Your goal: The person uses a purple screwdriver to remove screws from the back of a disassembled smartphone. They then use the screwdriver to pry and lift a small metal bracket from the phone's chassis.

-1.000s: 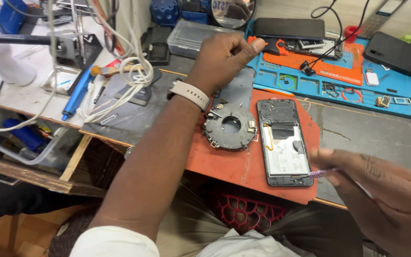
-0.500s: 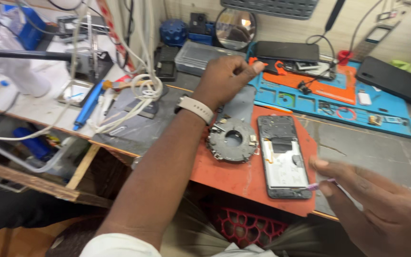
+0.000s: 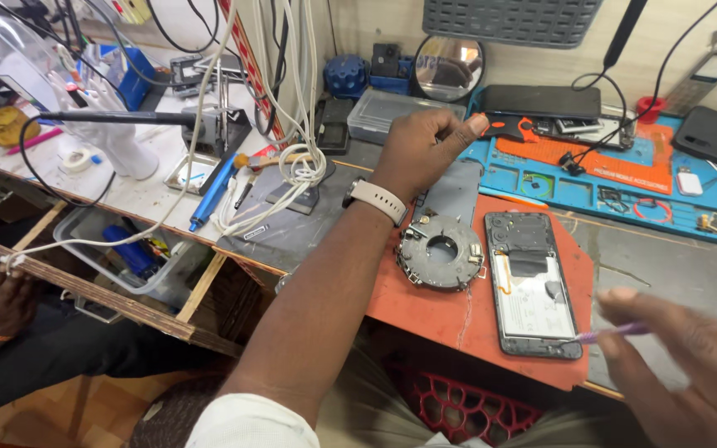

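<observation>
The right hand (image 3: pixel 690 365) holds a thin purple tool (image 3: pixel 612 333) at the opened phone (image 3: pixel 533 282); the left hand (image 3: pixel 429 145), fingers curled and holding nothing, reaches away. The tool should stay low and gentle.

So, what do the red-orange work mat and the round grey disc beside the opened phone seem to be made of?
Flat red-orange work mat: probably silicone rubber, matte, its front edge slightly wavy. Round grey disc with a centre hole: likely metal, dull grey with small fittings around its rim; plastic is possible.

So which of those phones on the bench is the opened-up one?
The phone on the orange mat, beside the round grey disc. Its back is off, showing the insides; the black phones at the rear are closed.
</observation>
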